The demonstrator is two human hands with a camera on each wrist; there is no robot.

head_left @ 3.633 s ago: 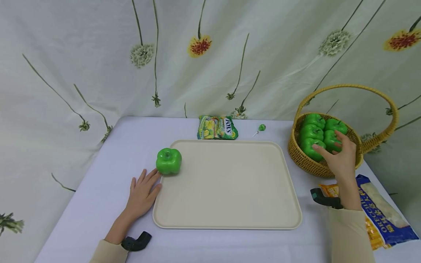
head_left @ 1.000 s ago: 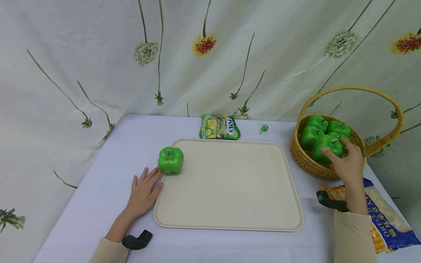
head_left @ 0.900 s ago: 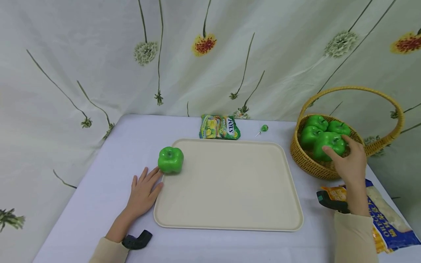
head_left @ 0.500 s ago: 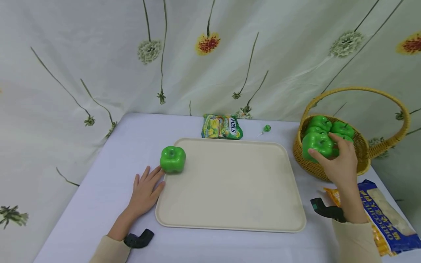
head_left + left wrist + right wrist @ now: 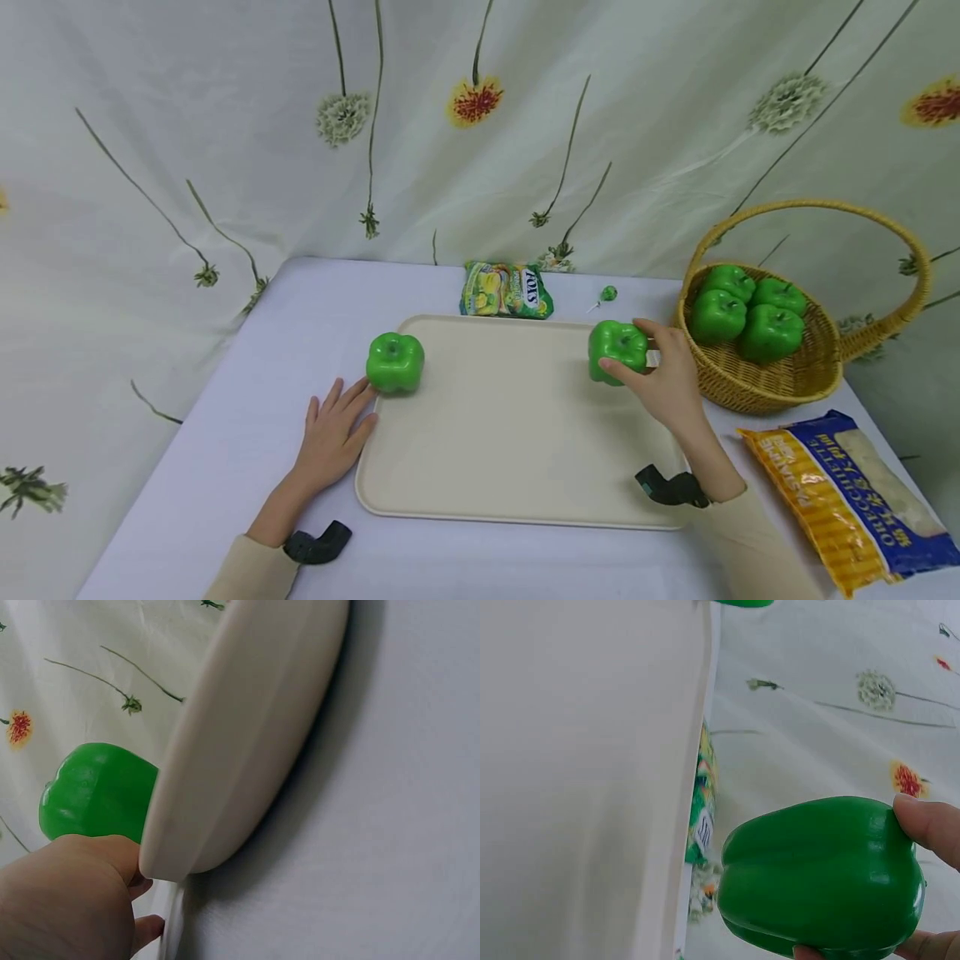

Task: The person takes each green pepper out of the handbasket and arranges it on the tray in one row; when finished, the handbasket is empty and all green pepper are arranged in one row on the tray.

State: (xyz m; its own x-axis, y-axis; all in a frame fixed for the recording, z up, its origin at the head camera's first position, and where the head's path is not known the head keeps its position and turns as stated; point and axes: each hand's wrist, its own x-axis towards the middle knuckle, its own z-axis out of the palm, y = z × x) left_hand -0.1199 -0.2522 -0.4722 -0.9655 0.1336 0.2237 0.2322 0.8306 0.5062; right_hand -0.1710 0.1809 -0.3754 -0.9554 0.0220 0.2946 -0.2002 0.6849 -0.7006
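Right hand [image 5: 667,377] holds pepper [image 5: 615,348], shifted from basket [image 5: 738,394] to above tray [image 5: 517,442]; transfer seems midway. Left hand [image 5: 332,437] spread, at tray's left edge.

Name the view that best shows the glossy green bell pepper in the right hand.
Right wrist: the glossy green bell pepper looms large, its grooved side plain. The head view shows it smaller, from above; left wrist omits it.

Green candy bag [image 5: 507,290] is showing "FOX'S"; its smaller print is blurring. Blue-and-orange pasta bag [image 5: 851,500] is carrying "ORECCHIETTE" on the blue, Chinese characters running alongside, too small to read surely; lettering on the orange is starting "PAS", rest unclear.
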